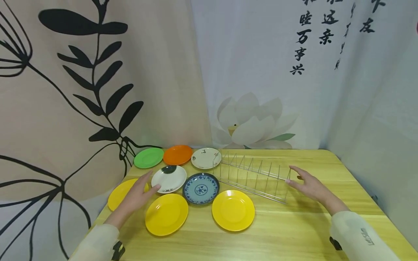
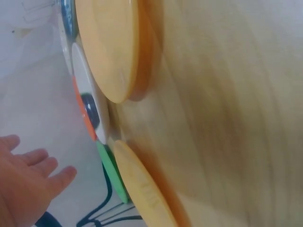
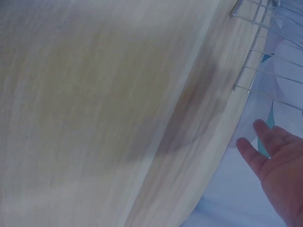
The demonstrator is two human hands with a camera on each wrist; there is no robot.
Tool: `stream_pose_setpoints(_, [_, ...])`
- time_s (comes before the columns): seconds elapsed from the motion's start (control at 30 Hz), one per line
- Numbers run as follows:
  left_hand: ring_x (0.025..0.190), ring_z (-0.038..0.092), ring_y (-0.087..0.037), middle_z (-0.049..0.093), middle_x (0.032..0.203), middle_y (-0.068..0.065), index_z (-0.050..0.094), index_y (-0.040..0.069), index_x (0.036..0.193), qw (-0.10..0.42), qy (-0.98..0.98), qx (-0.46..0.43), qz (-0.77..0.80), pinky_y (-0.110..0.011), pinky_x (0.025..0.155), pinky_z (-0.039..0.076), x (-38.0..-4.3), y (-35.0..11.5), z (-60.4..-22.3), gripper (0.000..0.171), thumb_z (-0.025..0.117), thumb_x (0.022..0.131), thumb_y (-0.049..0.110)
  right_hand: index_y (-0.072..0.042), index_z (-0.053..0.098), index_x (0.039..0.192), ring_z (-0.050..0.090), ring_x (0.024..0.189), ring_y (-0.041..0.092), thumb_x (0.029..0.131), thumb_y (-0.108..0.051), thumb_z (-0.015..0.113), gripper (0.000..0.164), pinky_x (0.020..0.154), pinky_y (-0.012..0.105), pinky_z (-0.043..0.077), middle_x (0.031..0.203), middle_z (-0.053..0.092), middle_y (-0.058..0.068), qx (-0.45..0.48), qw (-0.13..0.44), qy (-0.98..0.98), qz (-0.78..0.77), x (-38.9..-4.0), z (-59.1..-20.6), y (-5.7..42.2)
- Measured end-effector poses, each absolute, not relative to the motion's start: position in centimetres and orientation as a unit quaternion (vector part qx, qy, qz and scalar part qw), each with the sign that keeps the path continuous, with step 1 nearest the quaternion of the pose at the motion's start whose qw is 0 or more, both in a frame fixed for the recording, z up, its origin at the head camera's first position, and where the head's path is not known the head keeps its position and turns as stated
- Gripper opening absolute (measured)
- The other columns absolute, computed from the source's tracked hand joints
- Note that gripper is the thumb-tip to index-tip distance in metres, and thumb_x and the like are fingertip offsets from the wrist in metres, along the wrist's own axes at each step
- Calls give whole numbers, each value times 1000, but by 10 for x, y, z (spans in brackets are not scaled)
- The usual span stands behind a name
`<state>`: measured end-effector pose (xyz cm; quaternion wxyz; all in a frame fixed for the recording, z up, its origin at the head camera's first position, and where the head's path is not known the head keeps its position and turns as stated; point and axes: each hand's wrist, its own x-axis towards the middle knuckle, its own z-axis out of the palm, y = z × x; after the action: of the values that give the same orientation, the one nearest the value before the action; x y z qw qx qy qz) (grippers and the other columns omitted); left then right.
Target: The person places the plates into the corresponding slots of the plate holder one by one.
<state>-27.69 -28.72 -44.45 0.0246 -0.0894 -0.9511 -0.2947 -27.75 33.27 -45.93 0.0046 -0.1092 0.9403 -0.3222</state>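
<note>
My left hand (image 1: 136, 195) hovers over the left of the table, fingers spread and holding nothing. Beneath and beside it are a yellow plate (image 1: 119, 195) and a white plate with a dark patch (image 1: 169, 180). In the left wrist view the left hand (image 2: 28, 182) is apart from the plates. My right hand (image 1: 308, 184) is by the right end of a wire dish rack (image 1: 251, 177), its fingers extended. The right wrist view has that hand (image 3: 279, 170) with a gap between its fingers and the rack (image 3: 251, 61).
Other plates lie flat left of and before the rack: green (image 1: 148, 157), orange (image 1: 177, 155), floral white (image 1: 206, 158), blue patterned (image 1: 201, 189), and two more yellow plates, one left (image 1: 167, 214) and one right (image 1: 233, 210). A printed curtain (image 1: 156, 72) hangs behind the wooden table (image 1: 277, 232).
</note>
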Motion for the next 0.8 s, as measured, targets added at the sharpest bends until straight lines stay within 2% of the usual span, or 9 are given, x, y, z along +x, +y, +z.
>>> stream_pose_setpoints(0.2, [138, 32, -47, 31, 153, -29, 21, 2, 156, 3, -939, -42, -343, -63, 109, 31, -265, -300, -445, 90, 49, 96, 63, -10, 19, 158, 37, 131, 56, 100, -52, 50, 79, 90, 72, 42, 155, 21, 33, -98, 24, 937, -334, -278, -460, 333])
stream_pose_setpoints(0.43, [117, 56, -40, 55, 131, -29, 31, -6, 150, -11, -920, -24, -392, -48, 95, 50, -255, -313, -453, 73, 58, 100, 39, -14, 12, 160, 32, 134, 56, 101, -53, 49, 80, 93, 74, 38, 158, 18, 31, -87, 50, 932, -348, -278, -459, 333])
stream_pose_setpoints(0.63, [107, 60, -33, 58, 126, -26, 33, -7, 149, -46, -906, -15, -421, -38, 80, 57, -247, -319, -463, 71, 62, 99, 33, -14, 8, 160, 33, 133, 57, 101, -52, 47, 81, 95, 71, 39, 155, 19, 35, -89, 68, 925, -364, -278, -461, 334])
stream_pose_setpoints(0.8, [98, 59, -26, 60, 119, -19, 36, -9, 146, -83, -890, -7, -447, -36, 73, 56, -241, -319, -471, 67, 64, 98, 27, -17, 3, 161, 37, 130, 58, 102, -52, 47, 81, 94, 71, 40, 151, 25, 39, -89, 83, 920, -372, -279, -462, 335])
